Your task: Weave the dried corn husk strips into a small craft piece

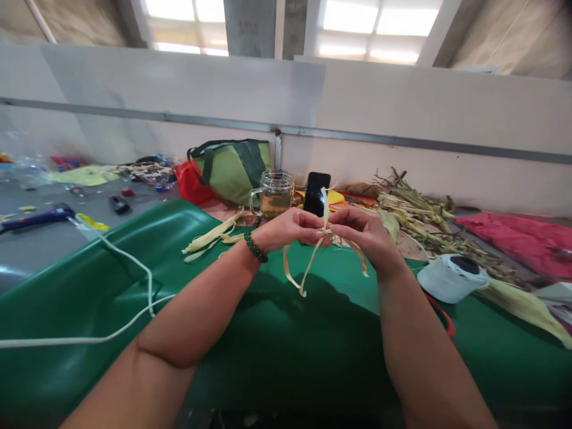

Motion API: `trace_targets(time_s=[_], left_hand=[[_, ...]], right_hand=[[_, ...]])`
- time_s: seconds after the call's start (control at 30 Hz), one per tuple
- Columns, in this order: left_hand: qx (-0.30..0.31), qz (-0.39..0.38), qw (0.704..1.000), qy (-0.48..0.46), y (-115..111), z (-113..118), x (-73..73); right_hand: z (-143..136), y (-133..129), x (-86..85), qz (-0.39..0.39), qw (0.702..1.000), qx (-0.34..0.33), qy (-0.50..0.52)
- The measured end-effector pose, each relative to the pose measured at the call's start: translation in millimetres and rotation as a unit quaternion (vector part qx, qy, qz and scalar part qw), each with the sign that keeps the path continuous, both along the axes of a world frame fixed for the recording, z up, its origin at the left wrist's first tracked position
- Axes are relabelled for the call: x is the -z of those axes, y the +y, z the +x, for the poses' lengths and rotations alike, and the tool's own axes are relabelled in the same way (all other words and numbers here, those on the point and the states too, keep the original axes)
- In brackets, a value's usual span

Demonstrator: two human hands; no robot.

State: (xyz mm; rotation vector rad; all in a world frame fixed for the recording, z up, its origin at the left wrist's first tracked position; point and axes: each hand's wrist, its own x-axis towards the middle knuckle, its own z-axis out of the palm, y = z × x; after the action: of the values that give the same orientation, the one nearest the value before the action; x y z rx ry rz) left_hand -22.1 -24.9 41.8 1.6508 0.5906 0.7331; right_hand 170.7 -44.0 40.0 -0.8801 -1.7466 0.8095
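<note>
Pale corn husk strips (305, 268) cross between my two hands, above the green mat (286, 333). My left hand (297, 227), with a dark green bead bracelet (256, 247) at the wrist, pinches the strips from the left. From the right, my right hand (364, 231) pinches them too, its thumb and fingers almost meeting the left ones. One strip end stands up between the hands; others hang below in loose curves. The exact crossing point is partly hidden by the fingers. More corn husks (212, 235) lie on the mat left of my hands.
Behind the hands stand a glass mug (276, 196) of amber liquid and a phone (316, 193). A white thread spool (451, 278) sits at right, near dried stalks (415, 208) and pink cloth (522, 238). A white cord (134, 259) and glue gun (40, 217) lie left; a green bag (236, 170) stands behind.
</note>
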Motion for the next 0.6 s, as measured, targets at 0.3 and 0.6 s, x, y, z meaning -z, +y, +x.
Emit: trace_targets(time_s=[0.3, 0.6], left_hand=[[-0.025, -0.099, 0.994, -0.033, -2.6, 1.3, -4.8], [-0.037, -0.063, 0.997, -0.020, -4.8, 2.4, -4.9]], right_hand=[[8.0, 5.4, 1.2, 0.066, 0.996, 0.034, -0.039], [2.9, 3.3, 1.7, 0.071, 0.996, 0.033, -0.030]])
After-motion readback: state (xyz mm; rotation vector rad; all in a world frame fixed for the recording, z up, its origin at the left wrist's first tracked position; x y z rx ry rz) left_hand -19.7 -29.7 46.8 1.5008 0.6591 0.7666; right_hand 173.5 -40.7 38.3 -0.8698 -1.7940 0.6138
